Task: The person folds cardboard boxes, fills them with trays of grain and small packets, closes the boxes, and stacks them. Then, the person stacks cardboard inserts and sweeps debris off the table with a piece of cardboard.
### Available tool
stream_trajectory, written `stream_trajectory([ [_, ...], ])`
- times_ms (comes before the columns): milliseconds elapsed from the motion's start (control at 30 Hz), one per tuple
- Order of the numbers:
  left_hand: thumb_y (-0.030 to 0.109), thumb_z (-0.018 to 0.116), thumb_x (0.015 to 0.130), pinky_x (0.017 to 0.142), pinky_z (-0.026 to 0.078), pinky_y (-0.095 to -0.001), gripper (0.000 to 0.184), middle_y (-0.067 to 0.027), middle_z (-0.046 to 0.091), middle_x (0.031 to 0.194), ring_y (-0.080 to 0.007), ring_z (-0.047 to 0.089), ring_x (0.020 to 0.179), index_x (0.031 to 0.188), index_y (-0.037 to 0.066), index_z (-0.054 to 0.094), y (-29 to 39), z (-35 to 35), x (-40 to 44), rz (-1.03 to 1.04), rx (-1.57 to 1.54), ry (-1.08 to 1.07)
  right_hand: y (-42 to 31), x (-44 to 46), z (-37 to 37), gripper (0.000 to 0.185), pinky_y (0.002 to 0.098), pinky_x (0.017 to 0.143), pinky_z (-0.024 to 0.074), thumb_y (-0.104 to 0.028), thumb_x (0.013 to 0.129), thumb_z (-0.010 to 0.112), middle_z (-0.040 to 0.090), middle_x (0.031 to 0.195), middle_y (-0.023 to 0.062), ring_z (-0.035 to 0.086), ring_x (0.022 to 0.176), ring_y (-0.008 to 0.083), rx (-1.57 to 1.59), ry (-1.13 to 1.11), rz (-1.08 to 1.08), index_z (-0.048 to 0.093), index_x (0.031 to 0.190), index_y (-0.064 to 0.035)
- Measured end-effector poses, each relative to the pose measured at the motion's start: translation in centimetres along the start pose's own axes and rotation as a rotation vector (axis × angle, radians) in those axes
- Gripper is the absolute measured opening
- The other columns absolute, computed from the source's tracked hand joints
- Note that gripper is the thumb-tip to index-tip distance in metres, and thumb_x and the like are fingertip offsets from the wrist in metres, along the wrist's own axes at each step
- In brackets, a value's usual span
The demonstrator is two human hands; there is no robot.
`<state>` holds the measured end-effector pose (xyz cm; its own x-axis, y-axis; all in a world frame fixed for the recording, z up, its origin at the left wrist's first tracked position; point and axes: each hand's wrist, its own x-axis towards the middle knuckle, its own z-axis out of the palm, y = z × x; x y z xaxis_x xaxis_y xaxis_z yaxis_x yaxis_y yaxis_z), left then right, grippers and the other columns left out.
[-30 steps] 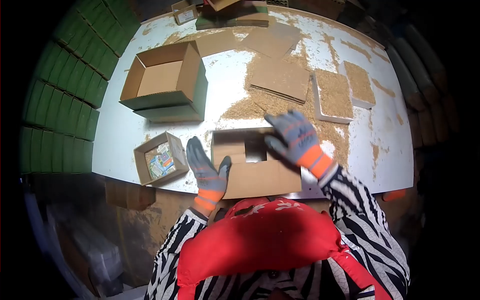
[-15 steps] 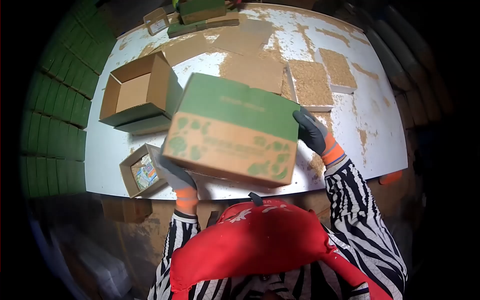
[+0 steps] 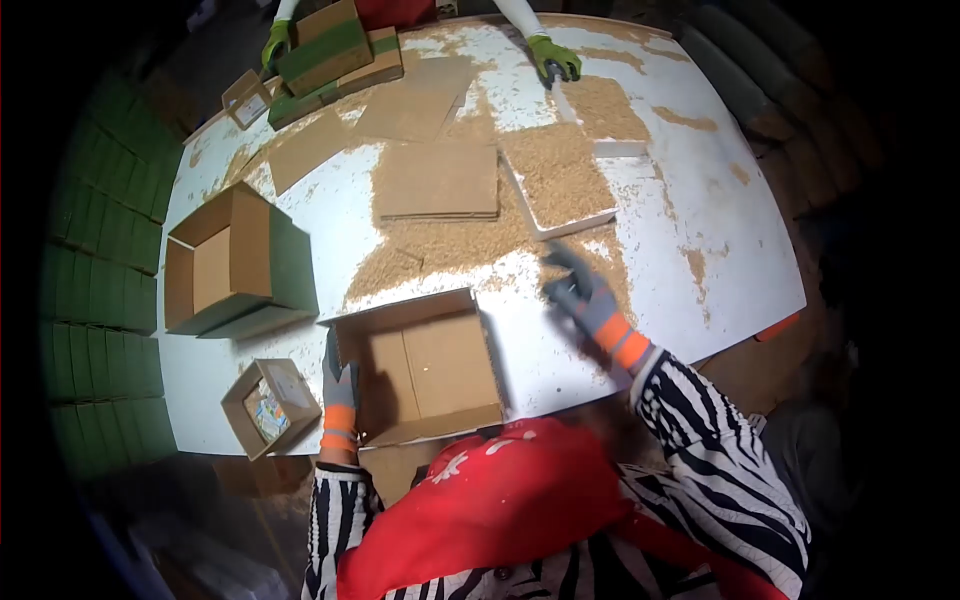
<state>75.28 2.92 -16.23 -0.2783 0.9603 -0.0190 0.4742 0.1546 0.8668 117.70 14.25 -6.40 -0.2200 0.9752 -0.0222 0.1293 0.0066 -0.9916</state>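
Note:
In front of me an empty open-topped cardboard box (image 3: 450,360) stands on the white table, its brown inside facing up. My left hand (image 3: 342,385), in a grey glove with an orange cuff, grips its left wall. My right hand (image 3: 583,295), gloved the same way, is off the box to its right, fingers apart and holding nothing. It is nearest to a white tray (image 3: 575,225) heaped with wood shavings. Flat cardboard sheets (image 3: 440,180) lie beyond the box among loose shavings.
At left stand another open box (image 3: 285,260) and a small carton (image 3: 290,380) holding printed packets. Across the table, a co-worker's green-gloved hand (image 3: 555,60) touches a second shavings tray (image 3: 605,110); the other is beside green-and-brown boxes (image 3: 325,50). Green cartons (image 3: 110,280) are stacked far left.
The box has come down from both hands to the table, open side up. My right hand has let go and moved away. A co-worker's hands have come into view.

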Motion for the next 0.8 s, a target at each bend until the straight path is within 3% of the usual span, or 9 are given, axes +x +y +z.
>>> stream_trajectory([
  [100,0.006,0.051,0.086,0.104,0.033,-0.0308,0.061,-0.0141,0.038,0.143,-0.0235,0.037,0.129,0.143,0.001,0.029,0.1,-0.7,-0.9,-0.273,-0.145,0.016,6.6,8.1,-6.2,0.073,0.0411,0.084,0.0485,-0.036,0.084,0.063,0.059,0.116,0.0193,0.063,0.092,0.0326,-0.735,0.298,-0.014,0.025,0.145,-0.0195],
  [200,0.011,0.055,0.087,0.093,0.041,-0.0322,0.052,-0.0134,0.051,0.125,-0.0231,0.049,0.108,0.135,-0.002,0.04,0.8,-1.8,-1.5,-0.41,0.004,0.075,9.1,12.2,-8.9,0.061,0.0419,0.082,0.0484,-0.042,0.085,0.06,0.064,0.107,0.0182,0.063,0.091,0.0344,-0.778,0.137,0.312,0.037,0.136,-0.0177],
  [400,0.022,0.063,0.086,0.08,0.045,-0.0298,0.041,-0.0074,0.06,0.102,-0.0171,0.053,0.088,0.118,-0.003,0.054,3.8,0.1,-2.0,-0.335,-0.042,0.194,11.9,4.2,-14.8,0.041,0.0414,0.078,0.0481,-0.044,0.087,0.057,0.065,0.099,0.0145,0.063,0.088,0.0326,-0.833,0.426,0.226,0.053,0.112,-0.0119],
  [433,0.02,0.062,0.087,0.08,0.045,-0.0303,0.044,-0.0069,0.058,0.104,-0.0168,0.053,0.088,0.124,0.001,0.05,-3.1,-1.5,-1.6,-0.396,-0.083,0.215,12.0,1.3,-16.3,0.04,0.0414,0.078,0.048,-0.043,0.087,0.058,0.065,0.098,0.0143,0.062,0.089,0.0326,-0.848,0.475,0.249,0.054,0.111,-0.0119],
  [533,0.019,0.061,0.087,0.081,0.045,-0.0299,0.047,-0.0062,0.057,0.105,-0.0168,0.053,0.09,0.129,0.004,0.046,-1.3,-0.8,-1.2,-0.327,-0.148,0.161,12.5,-9.0,-19.8,0.037,0.0409,0.078,0.048,-0.038,0.086,0.061,0.065,0.096,0.0153,0.061,0.089,0.034,-0.899,0.579,0.291,0.054,0.109,-0.0106],
  [600,0.016,0.057,0.088,0.082,0.045,-0.0295,0.047,-0.006,0.055,0.109,-0.0174,0.052,0.093,0.131,0.005,0.043,3.9,1.2,-1.4,-0.296,-0.195,0.144,14.8,-15.6,-21.8,0.046,0.0377,0.086,0.0472,-0.028,0.084,0.066,0.062,0.109,0.0156,0.061,0.098,0.03,-0.86,0.615,0.257,0.049,0.122,-0.0072],
  [700,0.014,0.056,0.088,0.084,0.044,-0.0298,0.049,-0.0066,0.054,0.114,-0.0178,0.051,0.095,0.133,0.004,0.042,-0.5,0.1,0.2,-0.247,-0.215,0.029,17.4,-22.0,-21.8,0.061,0.0354,0.099,0.0385,-0.019,0.084,0.067,0.046,0.135,0.0164,0.045,0.123,0.027,-0.403,1.046,0.008,0.038,0.135,-0.0017],
  [767,0.01,0.056,0.086,0.094,0.039,-0.0302,0.057,-0.0098,0.047,0.128,-0.0203,0.047,0.109,0.138,0.002,0.036,-3.4,-1.0,1.4,-0.392,-0.239,0.004,27.2,-25.5,-25.4,0.086,0.0347,0.105,0.0318,-0.021,0.084,0.069,0.024,0.149,0.0159,0.031,0.132,0.0253,-0.267,1.36,0.365,0.013,0.146,-0.0005],
  [800,0.006,0.057,0.084,0.103,0.033,-0.0304,0.064,-0.0129,0.04,0.14,-0.0228,0.043,0.122,0.142,0.001,0.031,-5.3,-2.0,1.9,-0.615,-0.318,-0.003,19.1,-24.7,-23.8,0.081,0.0345,0.104,0.0343,-0.03,0.087,0.065,0.031,0.146,0.0146,0.036,0.129,0.0249,0.056,1.184,0.567,0.017,0.146,-0.002],
])
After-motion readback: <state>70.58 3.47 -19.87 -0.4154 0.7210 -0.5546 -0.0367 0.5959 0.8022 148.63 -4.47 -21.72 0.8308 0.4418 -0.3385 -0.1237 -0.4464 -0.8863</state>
